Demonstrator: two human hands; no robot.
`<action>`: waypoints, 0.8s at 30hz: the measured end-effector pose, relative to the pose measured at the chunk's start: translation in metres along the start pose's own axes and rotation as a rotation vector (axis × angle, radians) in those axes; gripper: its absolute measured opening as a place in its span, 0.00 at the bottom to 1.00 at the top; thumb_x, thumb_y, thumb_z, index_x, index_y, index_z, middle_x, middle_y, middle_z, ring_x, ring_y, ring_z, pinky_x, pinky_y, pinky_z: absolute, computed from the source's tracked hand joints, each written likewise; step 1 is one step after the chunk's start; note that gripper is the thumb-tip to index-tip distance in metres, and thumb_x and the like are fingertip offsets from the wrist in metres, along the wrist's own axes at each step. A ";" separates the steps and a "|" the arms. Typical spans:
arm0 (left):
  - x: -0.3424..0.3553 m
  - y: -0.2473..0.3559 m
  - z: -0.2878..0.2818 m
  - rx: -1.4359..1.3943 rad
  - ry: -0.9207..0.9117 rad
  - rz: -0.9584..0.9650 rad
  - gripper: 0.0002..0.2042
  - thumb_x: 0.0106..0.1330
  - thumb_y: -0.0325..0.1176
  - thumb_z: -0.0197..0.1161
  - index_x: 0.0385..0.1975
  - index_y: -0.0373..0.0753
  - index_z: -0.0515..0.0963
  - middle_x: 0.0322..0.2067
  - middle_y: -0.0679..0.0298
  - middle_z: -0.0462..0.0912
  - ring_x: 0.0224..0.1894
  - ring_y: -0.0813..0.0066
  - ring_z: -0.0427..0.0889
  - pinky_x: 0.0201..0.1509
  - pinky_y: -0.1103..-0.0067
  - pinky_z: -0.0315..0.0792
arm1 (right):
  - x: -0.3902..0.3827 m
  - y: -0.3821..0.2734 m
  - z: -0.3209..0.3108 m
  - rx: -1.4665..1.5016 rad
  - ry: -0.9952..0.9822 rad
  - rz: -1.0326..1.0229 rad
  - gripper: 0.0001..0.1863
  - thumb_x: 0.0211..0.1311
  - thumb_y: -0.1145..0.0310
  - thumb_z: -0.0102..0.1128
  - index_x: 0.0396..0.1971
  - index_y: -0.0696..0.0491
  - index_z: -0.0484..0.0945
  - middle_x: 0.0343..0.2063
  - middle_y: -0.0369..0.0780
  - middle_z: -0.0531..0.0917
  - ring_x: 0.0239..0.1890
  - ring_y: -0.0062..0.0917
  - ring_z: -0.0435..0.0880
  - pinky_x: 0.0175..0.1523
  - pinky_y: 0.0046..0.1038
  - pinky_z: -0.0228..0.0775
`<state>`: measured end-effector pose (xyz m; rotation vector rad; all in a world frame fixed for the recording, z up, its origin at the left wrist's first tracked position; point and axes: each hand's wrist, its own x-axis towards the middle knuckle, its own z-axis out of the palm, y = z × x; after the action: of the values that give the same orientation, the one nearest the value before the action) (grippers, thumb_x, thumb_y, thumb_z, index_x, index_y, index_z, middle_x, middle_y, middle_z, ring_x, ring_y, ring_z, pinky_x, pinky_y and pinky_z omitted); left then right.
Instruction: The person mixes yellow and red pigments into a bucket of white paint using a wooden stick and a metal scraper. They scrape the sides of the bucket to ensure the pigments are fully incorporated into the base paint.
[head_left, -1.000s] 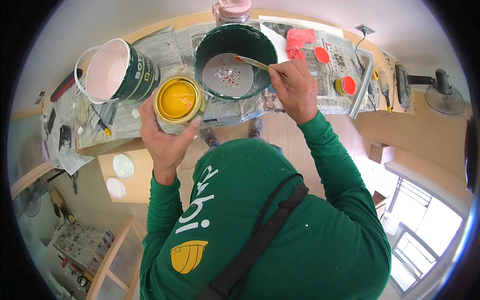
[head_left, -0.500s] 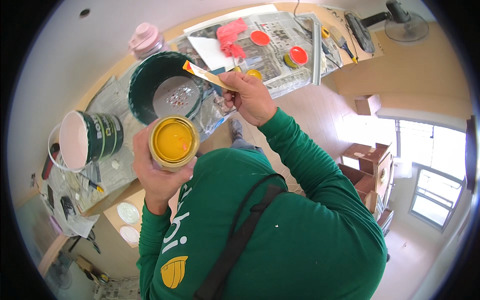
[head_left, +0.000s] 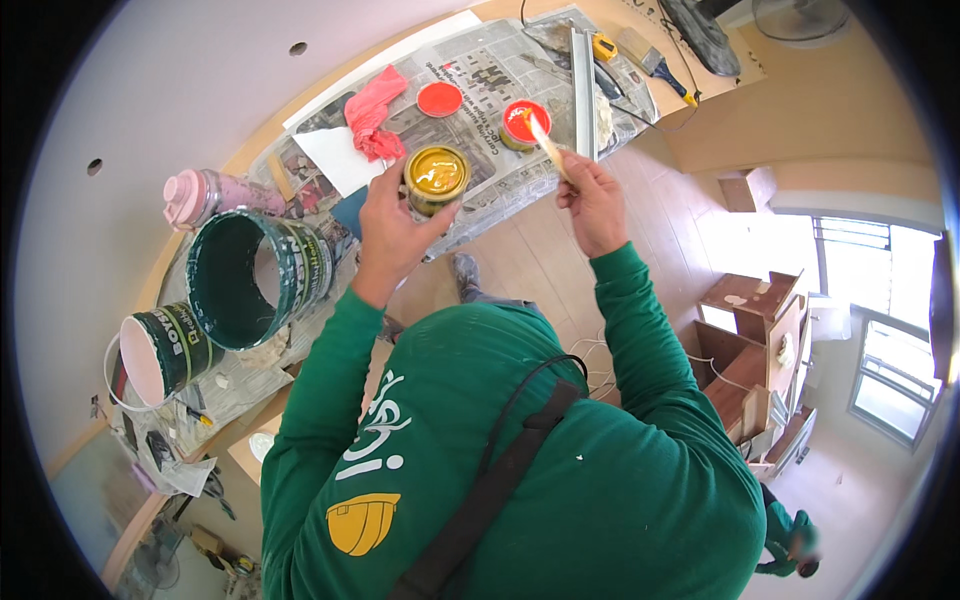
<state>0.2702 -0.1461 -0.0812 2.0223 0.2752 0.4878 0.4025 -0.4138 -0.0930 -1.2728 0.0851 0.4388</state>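
My left hand [head_left: 385, 235] is wrapped round an open can of yellow paint [head_left: 437, 173] at the front of the newspaper-covered table. Pinched in my right hand [head_left: 598, 210] is a flat wooden stick [head_left: 548, 148]. Its paint-smeared tip is at the mouth of a small can of red paint [head_left: 519, 135]; whether it dips into the paint I cannot tell. A round red lid [head_left: 440, 99] lies on the newspaper between the cans and a crumpled pink cloth [head_left: 370, 115].
A large dark green bucket [head_left: 235, 330], a smaller bucket with pale contents [head_left: 142, 358] and a pink bottle [head_left: 215, 197] stand at the left. A metal strip [head_left: 583, 95] and paintbrush [head_left: 655, 65] lie at the right. Another person [head_left: 785, 535] is far off, lower right.
My left hand has carried the yellow paint can away from the green bucket to the right, over the table. My right hand has brought the stick rightward to the red paint can.
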 end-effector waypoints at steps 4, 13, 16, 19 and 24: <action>0.039 -0.023 0.057 -0.009 -0.067 -0.022 0.36 0.55 0.39 0.84 0.63 0.33 0.77 0.53 0.50 0.86 0.54 0.51 0.85 0.60 0.63 0.78 | 0.041 -0.040 -0.033 -0.200 -0.015 -0.106 0.17 0.78 0.64 0.66 0.56 0.61 0.85 0.32 0.32 0.83 0.31 0.14 0.78 0.36 0.19 0.71; 0.069 -0.062 0.107 -0.009 -0.072 -0.066 0.39 0.57 0.40 0.83 0.67 0.33 0.74 0.57 0.46 0.85 0.60 0.46 0.83 0.67 0.60 0.75 | 0.069 -0.054 -0.026 -0.211 -0.161 -0.079 0.15 0.78 0.66 0.65 0.56 0.60 0.82 0.34 0.34 0.84 0.31 0.16 0.78 0.37 0.21 0.72; 0.056 -0.063 0.098 0.133 -0.069 -0.085 0.40 0.59 0.39 0.82 0.71 0.33 0.72 0.59 0.46 0.84 0.61 0.46 0.83 0.65 0.60 0.77 | 0.047 -0.026 -0.027 -0.102 -0.193 -0.006 0.12 0.79 0.68 0.64 0.54 0.58 0.80 0.34 0.35 0.83 0.32 0.17 0.80 0.37 0.21 0.73; 0.027 -0.053 0.067 0.161 -0.017 -0.044 0.39 0.62 0.36 0.80 0.74 0.34 0.71 0.61 0.46 0.84 0.59 0.52 0.85 0.60 0.63 0.80 | 0.026 0.001 -0.035 -0.094 -0.230 0.040 0.11 0.80 0.67 0.63 0.53 0.55 0.79 0.36 0.36 0.83 0.34 0.18 0.80 0.39 0.23 0.74; -0.043 -0.030 0.004 0.080 0.113 -0.209 0.31 0.70 0.28 0.71 0.72 0.32 0.72 0.53 0.54 0.88 0.47 0.74 0.85 0.51 0.76 0.79 | 0.041 -0.002 -0.040 -0.183 -0.081 -0.136 0.12 0.78 0.67 0.65 0.52 0.59 0.82 0.33 0.35 0.84 0.31 0.18 0.81 0.37 0.22 0.75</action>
<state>0.2341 -0.1510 -0.1189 2.0188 0.5771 0.4655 0.4477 -0.4412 -0.1152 -1.4289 -0.1113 0.3867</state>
